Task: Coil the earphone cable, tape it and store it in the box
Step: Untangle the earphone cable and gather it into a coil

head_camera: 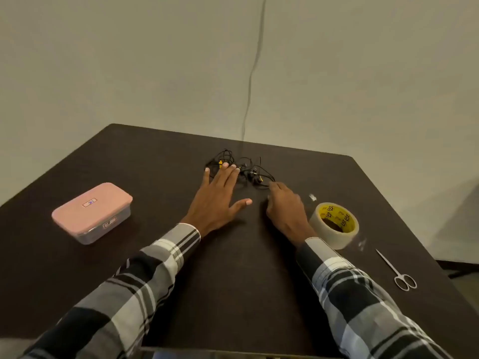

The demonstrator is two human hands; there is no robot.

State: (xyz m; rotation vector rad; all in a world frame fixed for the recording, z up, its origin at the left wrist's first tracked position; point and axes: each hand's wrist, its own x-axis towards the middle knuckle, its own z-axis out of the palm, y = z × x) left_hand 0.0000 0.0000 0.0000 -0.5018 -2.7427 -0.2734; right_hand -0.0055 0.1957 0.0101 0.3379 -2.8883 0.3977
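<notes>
Dark brown table (pixel 233 268) — black earphone cable (pixel 233 161) with yellow bits, pink-lidded box (pixel 92 212), cream tape roll (pixel 334 225) with yellow-and-black core, silver scissors (pixel 396 270) — black-white-grey plaid sleeves (pixel 134 286).

Your dark table (pixel 233 281) carries a closed pink box (pixel 92 212) at frame left, tangled black earphone cable (pixel 241 167) at centre, tape roll (pixel 334 224) and scissors (pixel 398 270) at right.
</notes>
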